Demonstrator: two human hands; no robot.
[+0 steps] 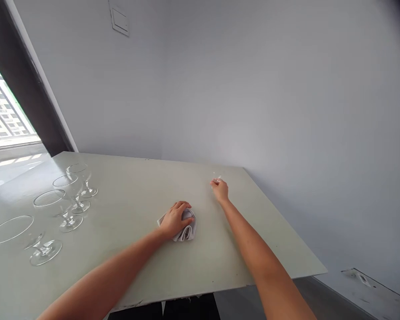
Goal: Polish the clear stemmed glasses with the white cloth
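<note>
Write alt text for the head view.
A left hand holds a cloth on a pale table, while the right hand seems to pinch something clear, too faint to identify. Four stemmed glasses stand in a row at left.

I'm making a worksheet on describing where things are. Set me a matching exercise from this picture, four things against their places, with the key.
Column 1
1. cloth
2. stemmed glasses
3. switch
4. right hand

Column 2
A. high on the wall, toward the picture's upper left
B. near the far, right-hand corner of the table
C. under the left hand
D. lined up along the left part of the table

Pairs: 1-C, 2-D, 3-A, 4-B
</note>
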